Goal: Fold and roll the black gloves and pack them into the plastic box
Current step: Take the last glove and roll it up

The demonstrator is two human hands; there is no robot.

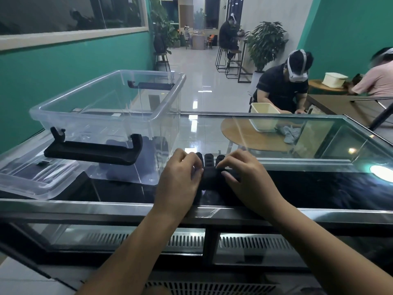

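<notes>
A black glove (210, 169) lies on the dark glass counter (308, 188), partly rolled into a thick tube with its fingertips pointing away from me. My left hand (180, 179) presses on the roll's left end, fingers curled over it. My right hand (246, 177) holds the right end the same way. The clear plastic box (63, 111) stands open to the left of my hands, with black latch handles on its near and far ends. Dark shapes show through its walls near the bottom; I cannot tell what they are.
The box's clear lid (27, 182) lies at the counter's left front corner. A metal rim (85, 204) runs along the counter's near edge. Beyond the glass, a person in a headset (285, 86) sits at a round wooden table (244, 137) with a cream bin (264, 119).
</notes>
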